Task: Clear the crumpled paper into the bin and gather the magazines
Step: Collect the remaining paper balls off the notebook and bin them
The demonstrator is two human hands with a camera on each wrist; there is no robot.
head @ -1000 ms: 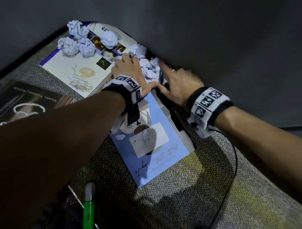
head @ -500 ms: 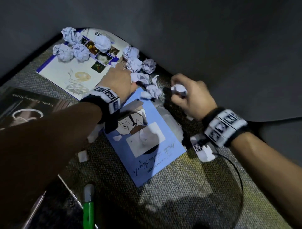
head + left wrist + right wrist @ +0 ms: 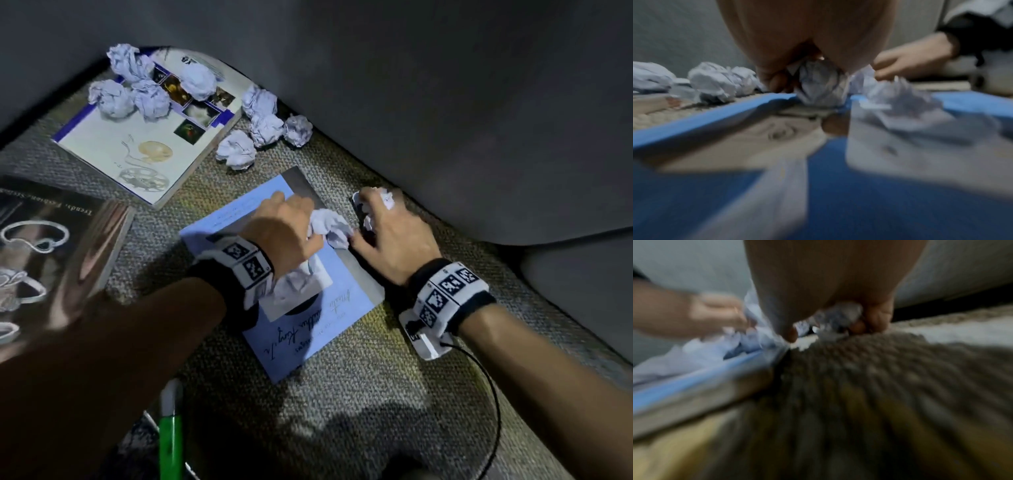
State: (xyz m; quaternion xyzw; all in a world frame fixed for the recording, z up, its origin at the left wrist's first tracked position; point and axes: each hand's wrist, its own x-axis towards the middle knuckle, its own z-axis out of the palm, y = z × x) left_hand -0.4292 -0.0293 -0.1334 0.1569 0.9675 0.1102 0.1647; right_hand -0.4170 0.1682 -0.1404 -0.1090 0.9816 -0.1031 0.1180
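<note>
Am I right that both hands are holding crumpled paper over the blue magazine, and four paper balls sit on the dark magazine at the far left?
Not quite. The four paper balls sit on the white magazine, not the dark magazine, as the head view shows. The rest holds: the left hand and right hand each grip crumpled paper by the blue magazine.

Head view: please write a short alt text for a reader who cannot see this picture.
Seen from above, a person's left hand and right hand each grip crumpled paper over a blue magazine on a woven grey surface. Eight more paper balls lie beyond, four on a white magazine; a dark magazine lies at the left.
</note>
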